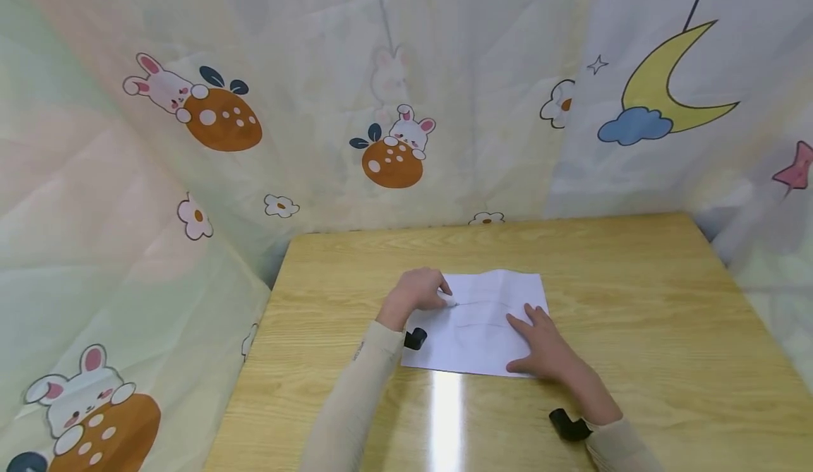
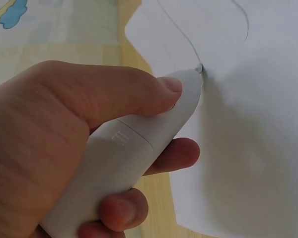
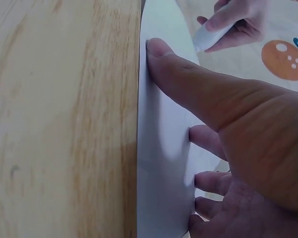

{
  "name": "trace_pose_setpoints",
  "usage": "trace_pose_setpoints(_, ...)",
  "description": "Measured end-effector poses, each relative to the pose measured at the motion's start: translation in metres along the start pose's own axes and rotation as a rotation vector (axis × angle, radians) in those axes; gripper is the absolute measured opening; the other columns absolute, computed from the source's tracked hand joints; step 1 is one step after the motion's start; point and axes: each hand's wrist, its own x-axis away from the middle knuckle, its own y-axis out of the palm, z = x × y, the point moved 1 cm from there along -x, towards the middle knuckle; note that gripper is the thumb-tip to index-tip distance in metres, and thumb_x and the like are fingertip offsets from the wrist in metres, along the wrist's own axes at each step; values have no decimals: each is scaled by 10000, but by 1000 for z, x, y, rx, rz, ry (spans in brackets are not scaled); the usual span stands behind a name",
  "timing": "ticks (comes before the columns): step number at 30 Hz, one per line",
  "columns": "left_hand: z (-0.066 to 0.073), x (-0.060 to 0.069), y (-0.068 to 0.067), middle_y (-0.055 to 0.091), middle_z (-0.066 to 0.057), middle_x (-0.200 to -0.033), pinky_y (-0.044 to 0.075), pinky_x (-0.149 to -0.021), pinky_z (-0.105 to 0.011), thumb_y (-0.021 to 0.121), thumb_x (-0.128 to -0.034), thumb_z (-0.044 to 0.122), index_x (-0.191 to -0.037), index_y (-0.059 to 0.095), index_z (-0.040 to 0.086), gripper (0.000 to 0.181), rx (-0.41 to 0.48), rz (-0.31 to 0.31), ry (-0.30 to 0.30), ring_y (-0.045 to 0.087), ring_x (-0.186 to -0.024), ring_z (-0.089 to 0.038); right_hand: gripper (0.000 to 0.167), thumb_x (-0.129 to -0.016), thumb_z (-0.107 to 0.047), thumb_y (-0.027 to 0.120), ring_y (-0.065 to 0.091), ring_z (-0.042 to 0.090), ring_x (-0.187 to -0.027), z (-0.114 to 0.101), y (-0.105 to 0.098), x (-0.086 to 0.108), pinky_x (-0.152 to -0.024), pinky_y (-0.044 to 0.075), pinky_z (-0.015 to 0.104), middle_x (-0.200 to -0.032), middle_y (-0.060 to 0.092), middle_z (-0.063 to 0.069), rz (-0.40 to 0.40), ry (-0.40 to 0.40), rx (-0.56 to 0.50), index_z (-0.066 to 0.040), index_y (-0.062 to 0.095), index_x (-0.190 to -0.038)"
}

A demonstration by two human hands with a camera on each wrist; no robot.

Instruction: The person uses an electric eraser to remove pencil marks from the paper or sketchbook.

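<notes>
A sheet of white paper (image 1: 483, 348) lies on the wooden table, with two thin curved lines across it. My left hand (image 1: 420, 288) grips a white utility knife (image 2: 114, 163) with a rounded body, thumb on top near its front. The small metallic tip of the knife meets the paper at the end of one line, as the left wrist view shows. My right hand (image 1: 543, 345) rests on the sheet's right part with fingers spread. In the right wrist view, its thumb and fingertips press on the paper, which bulges slightly.
The wooden table (image 1: 635, 303) extends around the sheet. Behind and to the left hangs a printed cloth (image 1: 317, 105) with rabbits and a moon. Black wrist-worn pieces (image 1: 568, 426) sit by both wrists.
</notes>
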Motion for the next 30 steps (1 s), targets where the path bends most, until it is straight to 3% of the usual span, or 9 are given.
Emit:
trace_pose_setpoints(7, -5, 5, -2, 661, 99, -1152, 451, -646, -286, 716, -839, 304, -1046, 768, 327, 214, 8, -11, -53, 557, -834, -72, 911, -682, -372, 873, 128, 583, -1348, -1, -1, -3, -1028, 196, 680, -1476, 221, 381, -38, 3, 19, 11, 478, -1408)
trace_pose_setpoints(11, -4, 2, -5, 666, 88, -1146, 458, -660, -286, 698, -847, 315, -1054, 765, 332, 218, 19, 17, -16, 569, -861, -82, 893, -668, -330, 885, 143, 604, -1333, -5, -8, -4, -1021, 197, 688, -1451, 243, 401, -9, 1, 40, 13, 494, -1394)
trace_pose_setpoints(14, -2, 1, -3, 666, 72, -1155, 460, -667, -284, 690, -856, 337, -1075, 760, 336, 230, 6, 4, 8, 578, -888, -87, 890, -677, -332, 881, 143, 625, -1319, -9, -10, -5, -1012, 197, 698, -1433, 243, 423, -50, 5, 56, 10, 489, -1398)
trace_pose_setpoints(20, 0, 2, 2, 677, 87, -1105, 446, -639, -282, 697, -854, 325, -1063, 762, 336, 219, 29, 8, -39, 553, -804, -83, 873, -662, -305, 894, 146, 635, -1312, -13, -8, -8, -1014, 196, 698, -1419, 244, 438, -78, 27, 90, -5, 507, -1385)
trace_pose_setpoints(27, 5, 3, 7, 687, 80, -1101, 460, -630, -287, 691, -854, 334, -1056, 769, 317, 217, 29, 22, 1, 571, -813, -76, 874, -626, -282, 914, 152, 658, -1293, -18, -6, -11, -983, 225, 719, -1399, 243, 458, -110, 58, 103, -19, 528, -1364)
trace_pose_setpoints(30, 4, 6, 8, 685, 86, -1094, 463, -651, -294, 704, -844, 323, -1034, 773, 324, 202, 17, 41, -25, 573, -833, -82, 868, -621, -281, 916, 154, 649, -1300, -19, -5, -9, -982, 230, 717, -1408, 247, 445, -108, 73, 106, -30, 536, -1360)
